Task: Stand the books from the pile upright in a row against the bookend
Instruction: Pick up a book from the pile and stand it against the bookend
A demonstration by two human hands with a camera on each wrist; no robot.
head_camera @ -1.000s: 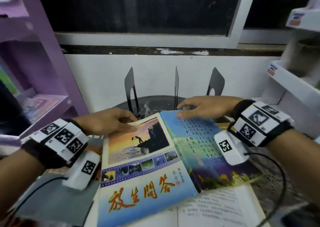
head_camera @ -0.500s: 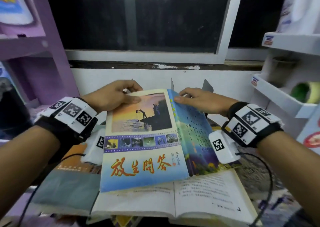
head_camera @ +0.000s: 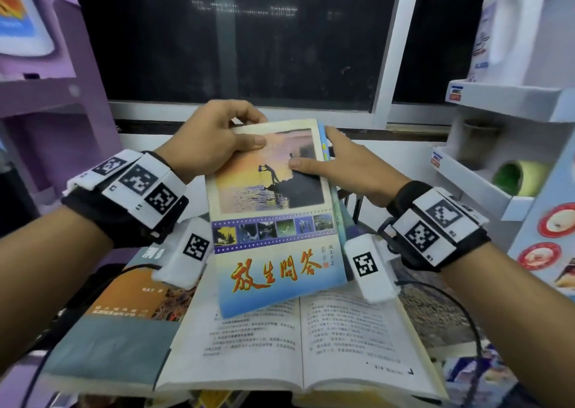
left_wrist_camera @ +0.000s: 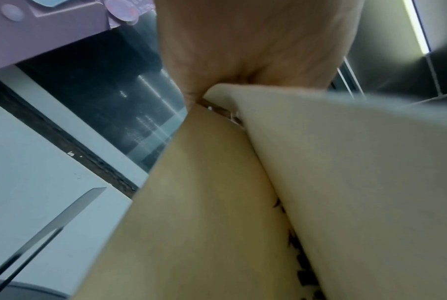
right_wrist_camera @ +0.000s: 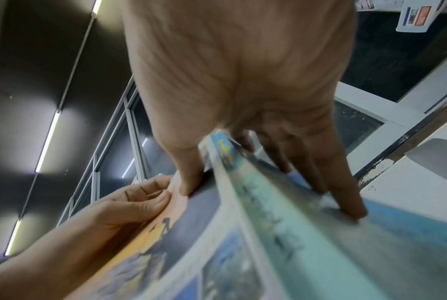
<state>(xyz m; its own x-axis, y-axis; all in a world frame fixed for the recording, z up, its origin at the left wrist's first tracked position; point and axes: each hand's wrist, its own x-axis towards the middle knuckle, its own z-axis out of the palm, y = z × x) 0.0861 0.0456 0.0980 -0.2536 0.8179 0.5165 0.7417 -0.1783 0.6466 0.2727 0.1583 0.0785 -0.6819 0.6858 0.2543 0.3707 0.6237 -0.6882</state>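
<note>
A person is holding a colourful paperback book (head_camera: 273, 221) in the air, above an open book (head_camera: 298, 345) lying on the pile. The left hand (head_camera: 205, 146) is pinching its far left corner, and the right hand (head_camera: 348, 168) is clamping its spine on the right. Its long axis is running near to far, and a black bookend (left_wrist_camera: 50, 225) is standing beyond and below, probably the next target.

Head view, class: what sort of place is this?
Probably a small shop or stockroom corner: white shelves with price labels, a purple shelf unit, and a dark window behind.
</note>
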